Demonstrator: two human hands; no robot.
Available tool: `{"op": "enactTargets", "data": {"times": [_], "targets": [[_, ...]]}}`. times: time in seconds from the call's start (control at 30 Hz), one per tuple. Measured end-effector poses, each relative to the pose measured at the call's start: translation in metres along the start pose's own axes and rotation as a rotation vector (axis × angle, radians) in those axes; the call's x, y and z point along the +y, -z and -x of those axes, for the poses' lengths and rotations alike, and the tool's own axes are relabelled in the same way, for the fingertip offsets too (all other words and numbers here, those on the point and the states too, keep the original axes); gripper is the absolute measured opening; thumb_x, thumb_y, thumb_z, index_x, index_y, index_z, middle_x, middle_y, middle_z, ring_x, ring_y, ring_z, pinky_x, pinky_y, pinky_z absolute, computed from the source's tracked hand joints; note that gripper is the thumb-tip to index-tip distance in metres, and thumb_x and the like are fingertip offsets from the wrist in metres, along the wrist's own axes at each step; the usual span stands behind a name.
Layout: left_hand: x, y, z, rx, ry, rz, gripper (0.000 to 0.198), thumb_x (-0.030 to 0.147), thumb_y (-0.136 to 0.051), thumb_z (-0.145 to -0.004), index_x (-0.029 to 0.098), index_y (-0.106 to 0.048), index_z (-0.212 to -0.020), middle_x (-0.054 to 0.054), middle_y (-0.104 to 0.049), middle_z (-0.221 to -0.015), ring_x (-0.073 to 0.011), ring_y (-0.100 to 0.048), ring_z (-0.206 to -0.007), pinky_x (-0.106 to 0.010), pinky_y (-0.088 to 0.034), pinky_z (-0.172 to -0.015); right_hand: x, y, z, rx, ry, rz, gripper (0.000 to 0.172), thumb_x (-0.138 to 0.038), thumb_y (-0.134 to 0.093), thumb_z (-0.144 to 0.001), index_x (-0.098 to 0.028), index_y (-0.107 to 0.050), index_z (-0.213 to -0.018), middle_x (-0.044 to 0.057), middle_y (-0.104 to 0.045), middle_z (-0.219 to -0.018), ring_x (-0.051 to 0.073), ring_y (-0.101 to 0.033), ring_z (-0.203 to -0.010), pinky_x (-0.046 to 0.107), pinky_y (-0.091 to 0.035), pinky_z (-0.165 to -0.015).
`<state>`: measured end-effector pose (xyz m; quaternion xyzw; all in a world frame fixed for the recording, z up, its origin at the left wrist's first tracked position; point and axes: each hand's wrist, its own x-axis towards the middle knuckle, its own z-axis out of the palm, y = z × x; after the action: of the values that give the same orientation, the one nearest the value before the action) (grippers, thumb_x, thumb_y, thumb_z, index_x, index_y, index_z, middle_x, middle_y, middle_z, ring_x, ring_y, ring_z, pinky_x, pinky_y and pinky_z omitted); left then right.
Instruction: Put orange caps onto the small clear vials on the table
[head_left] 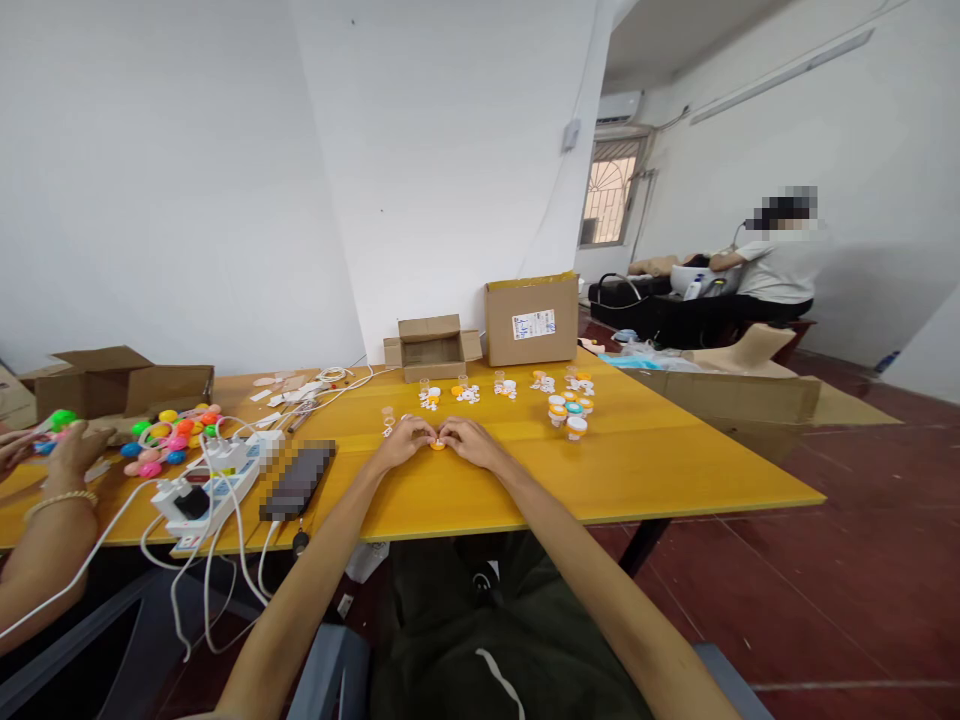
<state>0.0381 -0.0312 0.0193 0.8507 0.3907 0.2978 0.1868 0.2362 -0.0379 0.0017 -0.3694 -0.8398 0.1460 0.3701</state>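
Note:
My left hand and my right hand meet over the front half of the yellow table. Their closed fingertips grip a small orange-edged cap from both sides; the fingers cover most of it. Just left of my left hand stands a small clear jar with little white pieces by it. Beyond my hands is a row of small clear jars, orange and white caps and white pieces. To the right, several small jars with orange, white or teal lids stand in a cluster.
An open carton and a taller box stand at the back edge. On the left are a power strip, cables, a phone and colourful balls near a co-worker's hands. Another person sits far right.

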Motion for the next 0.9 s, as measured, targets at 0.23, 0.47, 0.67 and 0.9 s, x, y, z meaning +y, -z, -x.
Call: {"op": "enactTargets", "data": {"times": [0.23, 0.47, 0.67, 0.9], "targets": [[0.0020, 0.0005, -0.0017, -0.015, -0.023, -0.022, 0.019, 0.033, -0.062, -0.086, 0.024, -0.075, -0.076, -0.003, -0.072, -0.085, -0.0208, -0.060, -0.089, -0.036, -0.043, -0.092, 0.0026, -0.0003, -0.0007, -0.013, -0.008, -0.035, 0.014, -0.011, -0.062, -0.083, -0.022, -0.070, -0.079, 0.003, -0.070, -0.093, 0.016, -0.065, -0.088, 0.028, -0.048, -0.080], [0.0046, 0.0010, -0.0019, -0.017, -0.020, -0.028, 0.020, 0.033, -0.061, -0.087, 0.025, -0.078, -0.078, -0.004, -0.071, -0.085, -0.0211, -0.059, -0.090, -0.036, -0.043, -0.091, 0.0012, 0.0010, -0.0012, -0.029, -0.034, -0.059, 0.012, -0.011, -0.064, -0.082, -0.021, -0.069, -0.076, 0.002, -0.070, -0.091, 0.016, -0.065, -0.086, 0.027, -0.048, -0.078], [0.0044, 0.0005, -0.0028, -0.023, -0.011, -0.026, 0.019, 0.032, -0.064, -0.086, 0.026, -0.078, -0.077, -0.004, -0.071, -0.083, -0.0209, -0.059, -0.088, -0.036, -0.043, -0.090, 0.0014, 0.0018, -0.0002, -0.034, -0.019, -0.067, 0.012, -0.011, -0.063, -0.083, -0.021, -0.069, -0.079, 0.003, -0.070, -0.091, 0.016, -0.064, -0.085, 0.026, -0.047, -0.077], [0.0066, 0.0009, -0.0028, -0.016, 0.008, -0.017, 0.018, 0.034, -0.066, -0.086, 0.024, -0.079, -0.078, -0.003, -0.071, -0.080, -0.0190, -0.059, -0.084, -0.033, -0.044, -0.087, 0.0037, -0.0002, 0.0004, -0.017, 0.007, -0.063, 0.010, -0.013, -0.063, -0.083, -0.021, -0.067, -0.078, 0.003, -0.069, -0.094, 0.016, -0.063, -0.088, 0.027, -0.046, -0.079]]}}
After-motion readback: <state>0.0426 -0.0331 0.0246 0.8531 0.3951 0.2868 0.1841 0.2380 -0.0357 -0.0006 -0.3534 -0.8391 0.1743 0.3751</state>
